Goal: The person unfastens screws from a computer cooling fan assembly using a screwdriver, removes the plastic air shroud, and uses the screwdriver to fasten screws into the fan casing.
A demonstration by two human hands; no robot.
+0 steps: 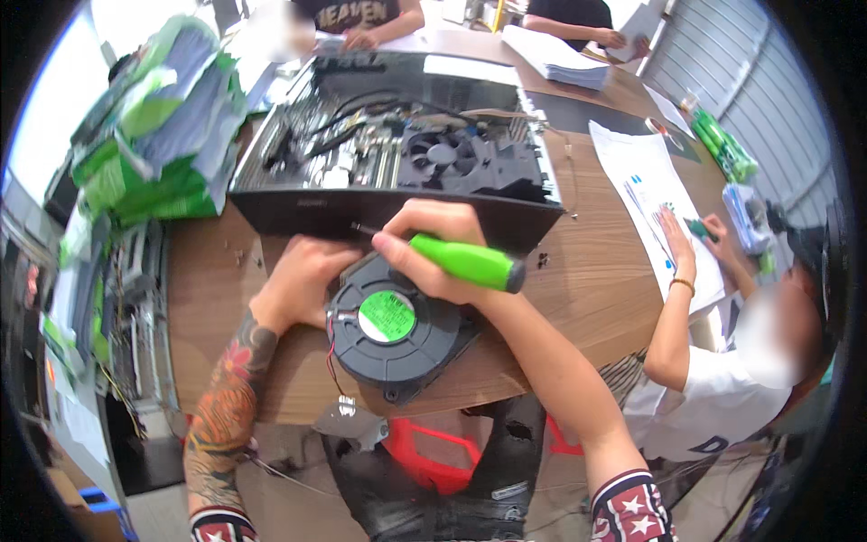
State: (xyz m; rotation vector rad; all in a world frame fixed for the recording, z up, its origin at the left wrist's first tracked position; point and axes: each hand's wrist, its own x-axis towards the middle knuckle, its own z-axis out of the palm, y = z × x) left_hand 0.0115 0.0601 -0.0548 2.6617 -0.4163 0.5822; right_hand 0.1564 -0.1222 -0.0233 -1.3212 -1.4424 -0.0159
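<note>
My right hand [438, 239] is closed round a screwdriver [465, 262] with a bright green handle. Its shaft points left, over the far edge of a black blower fan [411, 352]. This round fan has a green label on its hub and thin red and black wires at its left side. My left hand [302, 275] is curled against the fan's far left edge, its fingertips partly hidden. Just beyond both hands stands an opened black computer case [397, 206], showing cables, boards and a cooling fan [441, 155] inside.
Small screws [239, 257] lie left on the wooden table [587, 244], more dark ones right. A green and grey bag pile [172, 126] rises at left. A person at right has a hand on white sheets [623, 163]; two people are across the table. A red stool [433, 452] is below.
</note>
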